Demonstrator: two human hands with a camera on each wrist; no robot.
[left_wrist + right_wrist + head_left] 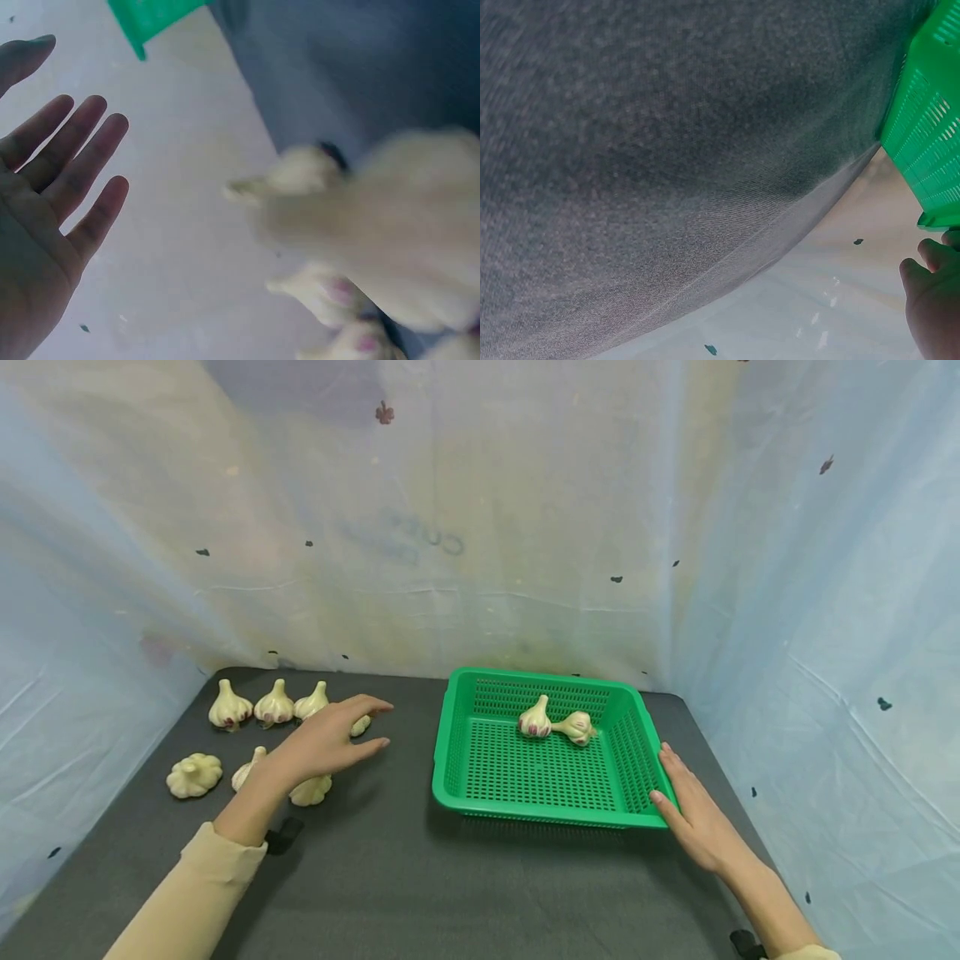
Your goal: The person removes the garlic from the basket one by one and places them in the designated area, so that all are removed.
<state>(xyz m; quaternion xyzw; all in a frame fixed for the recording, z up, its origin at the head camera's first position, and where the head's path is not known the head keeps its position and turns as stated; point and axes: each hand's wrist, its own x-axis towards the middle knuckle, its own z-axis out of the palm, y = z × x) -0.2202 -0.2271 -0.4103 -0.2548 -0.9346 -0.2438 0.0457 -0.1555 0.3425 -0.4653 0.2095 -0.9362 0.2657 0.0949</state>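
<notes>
My left hand (326,739) is held above the garlic bulbs at the left of the table, its fingers extended and thumb apart, with nothing in it. The left wrist view shows its palm and spread fingers (86,165). Under and around it are several whitish garlic bulbs (193,775), some partly hidden by the hand and wrist. Two more bulbs with purple streaks, one upright (535,718) and one on its side (576,727), are in a green plastic basket (525,814). My right hand (693,814) rests at the basket's right rim with fairly straight fingers.
Dark grey cloth covers the table (390,877). Pale, translucent plastic sheeting (525,527) with small dark flecks rises behind it and along both sides. The basket stands right of the middle, near the back edge.
</notes>
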